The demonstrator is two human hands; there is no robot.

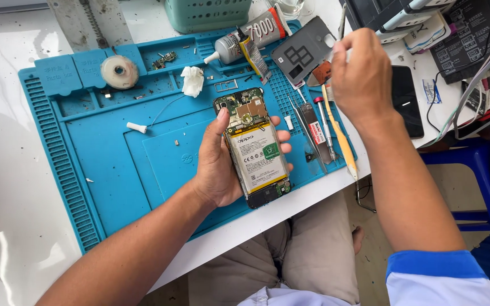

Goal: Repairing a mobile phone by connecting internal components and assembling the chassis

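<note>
Blue rubber work mat [114, 164] fills the middle and left of the frame, lying on a white table [7, 187]. Largest of what the hands deal with is the opened phone [254, 148], just right of centre, its back off so that the battery and circuit board show. The left hand [218, 164] holds it a little above the mat, thumb on the near edge by the board and fingers wrapped round the far side. The right hand [361, 73], in the upper right, is curled shut over something small and pale near the mat's far right corner; what it pinches cannot be told, since the fingers hide it.

Judging by this, the step in hand looks like fetching a tool or part while the phone is kept steady. The next move would call for bringing that hand back to the exposed board without jolting the phone.

Between the two hands lie a yellow-handled tool [341, 139], a small screwdriver [323, 127] and tweezers [307, 133], close together on the mat's right edge, so the way back passes over them. Further up sit a grey back cover [301, 51] and a glue tube [250, 34]. A second phone [406, 102] lies dark on the table beyond the right wrist. A roll of tape [119, 72] and a crumpled tissue [192, 80] rest at upper left, well apart from the work.
</note>
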